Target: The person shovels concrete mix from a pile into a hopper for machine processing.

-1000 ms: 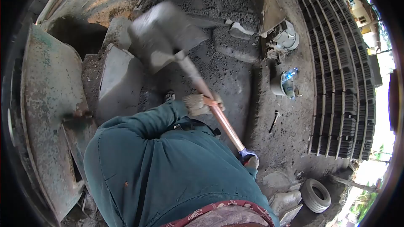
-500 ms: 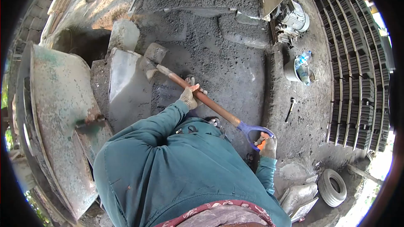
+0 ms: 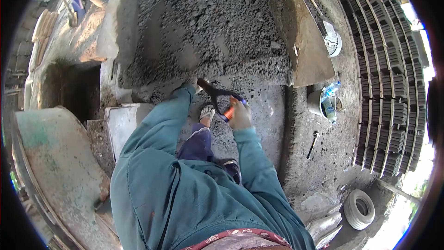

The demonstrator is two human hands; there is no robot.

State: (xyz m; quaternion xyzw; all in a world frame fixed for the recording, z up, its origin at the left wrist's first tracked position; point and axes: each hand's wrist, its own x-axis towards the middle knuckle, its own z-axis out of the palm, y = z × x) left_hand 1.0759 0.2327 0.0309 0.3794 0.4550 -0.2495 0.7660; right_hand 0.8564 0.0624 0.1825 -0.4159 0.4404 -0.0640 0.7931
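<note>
At centre frame, below the grey mix pile (image 3: 208,28), a person's right hand (image 3: 239,116) clasps the shovel (image 3: 209,89) by its D-handle. The left hand (image 3: 194,86), barely seen past its sleeve, shows no readable grip. Driving low into the pile's foot would likely load best.

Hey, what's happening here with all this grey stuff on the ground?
A person in a teal top is bent over a big pile of grey mix, with a shovel pointed into its foot. The gloved right hand grips the shovel's loop handle; the left hand is down at the pile's edge, mostly hidden by its sleeve; the blade is out of sight. Nearby: a bucket, a tyre and rows of dark blocks.
</note>
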